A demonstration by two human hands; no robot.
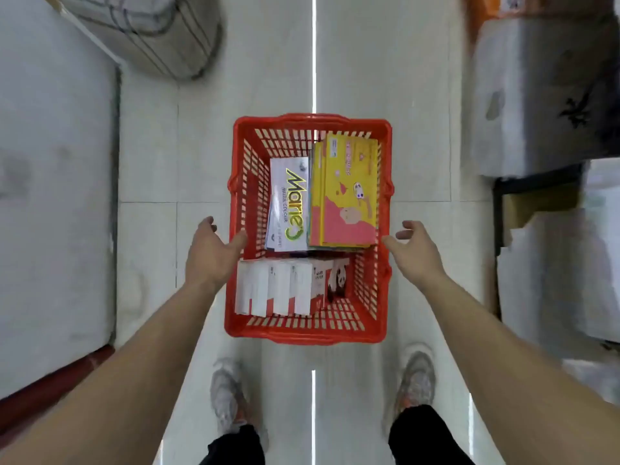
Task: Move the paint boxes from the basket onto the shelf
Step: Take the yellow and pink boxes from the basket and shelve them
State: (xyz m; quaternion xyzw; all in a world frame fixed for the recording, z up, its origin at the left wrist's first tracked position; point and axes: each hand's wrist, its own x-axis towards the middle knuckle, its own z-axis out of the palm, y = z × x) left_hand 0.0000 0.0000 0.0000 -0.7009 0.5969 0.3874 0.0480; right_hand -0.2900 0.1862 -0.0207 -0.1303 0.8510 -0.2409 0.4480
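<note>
A red plastic basket (310,335) stands on the tiled floor in front of my feet. Inside it lie a white "Marie's" watercolour box (289,204), a stack of yellow-and-pink paint boxes (347,193) on the right, and a row of white boxes (273,286) with a panda-print box (333,278) at the near end. My left hand (211,253) hovers open at the basket's left rim, thumb at the edge. At the right rim, my right hand (414,248) is open too. Neither hand holds anything.
A white shelf surface (53,196) runs along the left with a red base edge. White wrapped packages (543,95) and stacked boxes (563,280) line the right. A bundled sack (151,31) lies at the top left. My two shoes (416,380) stand just behind the basket.
</note>
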